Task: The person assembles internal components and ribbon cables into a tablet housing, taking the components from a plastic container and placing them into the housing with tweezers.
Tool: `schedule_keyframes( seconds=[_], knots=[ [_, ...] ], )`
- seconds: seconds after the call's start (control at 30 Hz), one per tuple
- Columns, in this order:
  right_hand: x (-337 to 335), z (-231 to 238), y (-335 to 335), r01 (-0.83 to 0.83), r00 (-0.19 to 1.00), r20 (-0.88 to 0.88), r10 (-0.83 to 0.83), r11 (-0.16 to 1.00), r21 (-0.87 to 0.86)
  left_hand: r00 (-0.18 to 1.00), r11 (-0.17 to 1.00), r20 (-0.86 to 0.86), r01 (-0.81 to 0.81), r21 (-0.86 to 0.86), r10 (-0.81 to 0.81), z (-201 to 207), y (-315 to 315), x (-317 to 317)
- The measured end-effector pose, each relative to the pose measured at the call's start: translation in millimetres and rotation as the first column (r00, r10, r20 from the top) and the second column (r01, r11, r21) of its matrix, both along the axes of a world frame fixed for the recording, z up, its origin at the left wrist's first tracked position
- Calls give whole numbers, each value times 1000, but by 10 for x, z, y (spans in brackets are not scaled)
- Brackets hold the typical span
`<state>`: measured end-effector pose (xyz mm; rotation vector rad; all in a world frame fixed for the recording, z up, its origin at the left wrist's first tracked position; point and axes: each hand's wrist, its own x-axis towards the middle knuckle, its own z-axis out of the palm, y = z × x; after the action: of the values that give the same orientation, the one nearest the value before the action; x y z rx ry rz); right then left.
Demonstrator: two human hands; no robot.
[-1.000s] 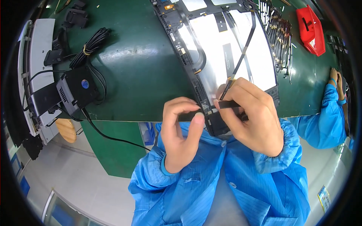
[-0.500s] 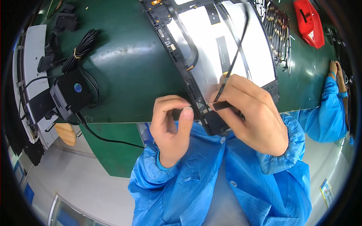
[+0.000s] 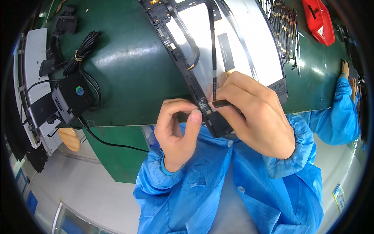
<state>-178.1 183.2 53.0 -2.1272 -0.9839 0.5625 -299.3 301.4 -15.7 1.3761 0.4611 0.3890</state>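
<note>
A tablet-like screen assembly lies tilted on the bench, its white back showing inside a black frame. My right hand is over its near end, thumb and fingers pinching a black flat ribbon cable. The cable's near end is by the small connector area on the frame, and its long part runs away across the white back. My left hand is curled at the frame's left edge, with thumb and index tips close together against it. Whether the cable end touches the connector cannot be made out.
On the green bench, a black power box and bundled black cable stand at the left. A pile of ribbon cables lies right of the screen, near a red bin. At far right is another person's blue sleeve.
The ribbon cable's far part has swung left, from slanting toward the upper right to nearly straight away from me. My right hand has shifted slightly left; my left hand has hardly moved.
</note>
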Motion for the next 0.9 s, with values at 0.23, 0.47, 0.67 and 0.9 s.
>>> schedule_keyframes(
  seconds=[0.23, 0.47, 0.67, 0.9],
  knots=[
    [-11, 3, 3, 11, 999, 42, -12, 1000, 21, 1000, 1000, 0, 14, -9, -14, 3, 3, 42],
    [9, 3, -4, -7, 999, 32, 7, 1000, 11, 990, 994, -90, 109, -30, -111, 97, 157, 117],
    [-25, -34, 16, 2, 987, -155, 39, 967, 256, 985, 987, -91, 142, -81, -149, 100, 215, 105],
    [-137, -65, -23, 5, 999, -50, 2, 991, 137, 968, 973, -157, 170, -159, -195, 124, 246, 85]
  ],
)
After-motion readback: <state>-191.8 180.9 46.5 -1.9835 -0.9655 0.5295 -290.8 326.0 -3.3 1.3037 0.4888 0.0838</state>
